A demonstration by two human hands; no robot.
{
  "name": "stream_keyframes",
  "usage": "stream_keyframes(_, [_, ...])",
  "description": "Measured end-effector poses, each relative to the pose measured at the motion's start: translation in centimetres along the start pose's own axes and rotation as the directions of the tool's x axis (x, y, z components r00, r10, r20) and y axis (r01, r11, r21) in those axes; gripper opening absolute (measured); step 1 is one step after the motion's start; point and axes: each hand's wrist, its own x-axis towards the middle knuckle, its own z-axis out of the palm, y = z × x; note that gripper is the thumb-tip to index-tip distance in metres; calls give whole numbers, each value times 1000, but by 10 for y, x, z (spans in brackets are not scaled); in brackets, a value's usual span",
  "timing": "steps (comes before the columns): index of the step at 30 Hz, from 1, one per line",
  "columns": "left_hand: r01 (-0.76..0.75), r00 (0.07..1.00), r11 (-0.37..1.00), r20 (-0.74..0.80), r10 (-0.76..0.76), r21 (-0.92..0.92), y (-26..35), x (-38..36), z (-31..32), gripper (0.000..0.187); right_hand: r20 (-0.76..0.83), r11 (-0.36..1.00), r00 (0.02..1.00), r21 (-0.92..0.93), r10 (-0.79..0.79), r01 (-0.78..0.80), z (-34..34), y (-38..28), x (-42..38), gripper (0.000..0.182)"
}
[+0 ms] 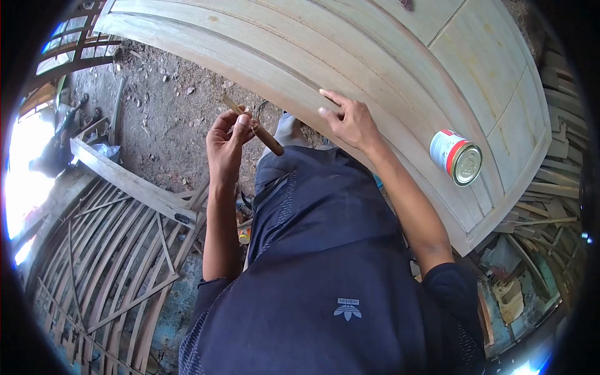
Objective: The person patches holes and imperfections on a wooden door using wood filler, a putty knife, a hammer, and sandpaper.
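Note:
My left hand [226, 139] is closed around a slim chisel-like tool with a brown wooden handle [269, 140]. The tool's flat, narrow blade [232, 104] points up and away past my fingers, while its handle end slants down towards my shirt. My right hand [354, 125] rests at the near side of a large pale wooden panel door [350, 81], index finger and thumb spread apart and nothing held. Grooves and raised mouldings run along the door. To the right of that hand, a tin can [467, 164] with a white and red label sits on the door.
Slatted wooden frames [119, 250] lean at the lower left, beside a pale plank [128, 178]. Stacked wood strips [556, 181] line the right edge. Bare dirt ground [169, 119] with scattered chips shows beyond my left hand.

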Motion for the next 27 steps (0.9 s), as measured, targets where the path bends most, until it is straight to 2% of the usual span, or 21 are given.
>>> stream_keyframes(1, [-2,1000,1000,4,2,5,2,0,1,35,40,996,999,-85,16,-13,-4,-4,0,49])
stream_keyframes(3, [-12,1000,998,-16,11,-67,4,-1,4,32,22,997,999,-65,31,-29,-11,7,-14,48])
stream_keyframes(8, [7,1000,999,-18,-7,-35,1,4,6,32,74,988,987,-72,144,-139,-9,-8,-9,44])
stream_keyframes(10, [11,1000,1000,-4,-11,-8,1,3,7,33,-15,976,1000,-216,-25,21,3,-10,-4,41])
stream_keyframes(11, [5,1000,1000,9,-5,-5,1,4,8,33,-15,977,1000,-214,-25,21,0,-13,-5,41])
stream_keyframes(13, [-5,999,1000,39,6,-23,1,5,7,36,4,898,999,-439,-40,38,-12,-20,-13,32])
stream_keyframes(14, [-12,999,1000,35,13,-28,3,6,10,36,4,895,999,-443,-49,45,-18,-22,-17,32])
stream_keyframes(16, [1,997,993,73,8,-120,6,4,18,32,-40,949,995,-308,-89,72,-27,-26,-26,21])
stream_keyframes(17, [18,992,990,126,0,-143,6,4,20,33,-36,948,995,-309,-92,76,-28,-31,-27,21])
stream_keyframes(19, [49,969,969,245,12,-241,5,4,32,37,-103,986,981,-49,-163,158,-27,-48,-26,18])
stream_keyframes(20, [59,955,957,297,29,-283,6,3,38,38,-97,984,980,-47,-173,169,-27,-58,-26,18])
stream_keyframes(22, [98,925,935,377,41,-341,0,6,45,41,-24,995,1000,98,-17,19,-24,-79,-23,20])
stream_keyframes(24, [103,895,922,439,78,-374,8,6,49,45,-32,997,998,61,-47,49,-17,-84,-21,20])
stream_keyframes(26, [106,873,895,471,125,-434,10,12,51,48,-137,921,990,384,-16,68,-8,-88,-21,17])
stream_keyframes(27, [102,867,895,480,134,-434,11,15,50,48,-140,885,988,447,-71,127,-2,-86,-20,20])
